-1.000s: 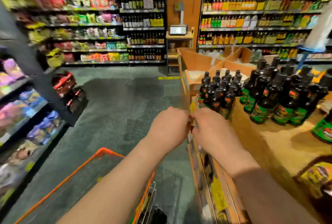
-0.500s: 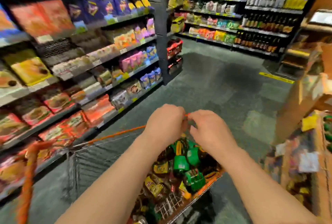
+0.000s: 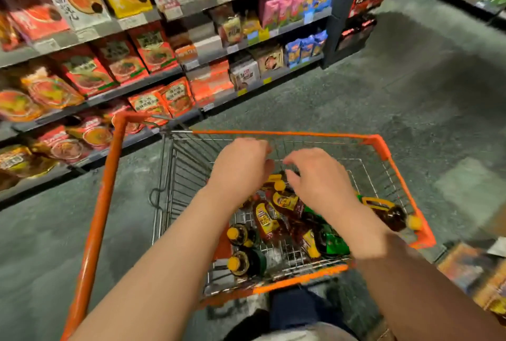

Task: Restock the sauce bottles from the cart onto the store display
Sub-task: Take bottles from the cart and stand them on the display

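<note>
Sauce bottles (image 3: 269, 220) in cart (image 3: 394, 160), labels unreadable; L hand (image 3: 241, 165) & R hand (image 3: 317, 176) loosely curled, empty.

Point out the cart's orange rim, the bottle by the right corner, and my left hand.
cart's orange rim (image 3: 273, 133), head view, far edge.
bottle (image 3: 388, 213), head view, dark body.
left hand (image 3: 241, 168), head view, back of hand.

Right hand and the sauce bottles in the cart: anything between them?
Nothing shows: in the head view the right hand hovers directly over the sauce bottles, open air between.
</note>
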Tool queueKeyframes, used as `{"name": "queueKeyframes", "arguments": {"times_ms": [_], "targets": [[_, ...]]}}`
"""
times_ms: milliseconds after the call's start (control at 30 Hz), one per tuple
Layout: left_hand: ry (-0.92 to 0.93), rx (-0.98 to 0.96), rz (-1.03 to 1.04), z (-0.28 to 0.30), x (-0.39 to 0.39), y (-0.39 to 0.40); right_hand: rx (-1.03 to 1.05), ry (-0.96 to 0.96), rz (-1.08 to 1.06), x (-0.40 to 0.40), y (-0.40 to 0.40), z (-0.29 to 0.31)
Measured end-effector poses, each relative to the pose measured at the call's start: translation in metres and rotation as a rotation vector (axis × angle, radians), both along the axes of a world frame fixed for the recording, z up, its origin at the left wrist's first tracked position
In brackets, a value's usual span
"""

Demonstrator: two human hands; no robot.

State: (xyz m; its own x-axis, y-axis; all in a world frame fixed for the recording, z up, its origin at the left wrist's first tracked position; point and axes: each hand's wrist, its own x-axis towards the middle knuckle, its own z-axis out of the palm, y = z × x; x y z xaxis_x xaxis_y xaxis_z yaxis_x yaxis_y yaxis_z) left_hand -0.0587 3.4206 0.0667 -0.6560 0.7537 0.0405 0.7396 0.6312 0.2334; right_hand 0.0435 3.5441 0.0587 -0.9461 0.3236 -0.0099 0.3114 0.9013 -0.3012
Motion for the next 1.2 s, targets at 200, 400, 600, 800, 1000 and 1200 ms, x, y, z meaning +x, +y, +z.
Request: {"name": "queueKeyframes", "arguments": {"times_ms": [200,400,600,800,1000,1200], "targets": [[-0.088,-0.067,0.149,-0.058,-0.021,-0.01,-0.073,-0.099,0.08,-0.032,0.004,-0.054],[-0.19,-0.106,0.215,-0.121,-0.029,-0.017,-0.145,-0.152,0.126,-0.062,0.005,-0.123],[-0.257,-0.159,0.294,-0.181,-0.046,-0.021,-0.186,-0.177,0.142,-0.09,0.0,-0.186],[-0.352,-0.201,0.415,-0.248,-0.064,-0.019,-0.119,-0.318,0.215,-0.119,-0.009,-0.262],[-0.394,-0.22,0.498,-0.307,-0.082,-0.013,-0.121,-0.452,0.287,-0.147,-0.025,-0.331],[-0.46,-0.161,0.629,-0.351,-0.097,-0.015,-0.303,-0.612,0.17,-0.176,-0.046,-0.379]]}}
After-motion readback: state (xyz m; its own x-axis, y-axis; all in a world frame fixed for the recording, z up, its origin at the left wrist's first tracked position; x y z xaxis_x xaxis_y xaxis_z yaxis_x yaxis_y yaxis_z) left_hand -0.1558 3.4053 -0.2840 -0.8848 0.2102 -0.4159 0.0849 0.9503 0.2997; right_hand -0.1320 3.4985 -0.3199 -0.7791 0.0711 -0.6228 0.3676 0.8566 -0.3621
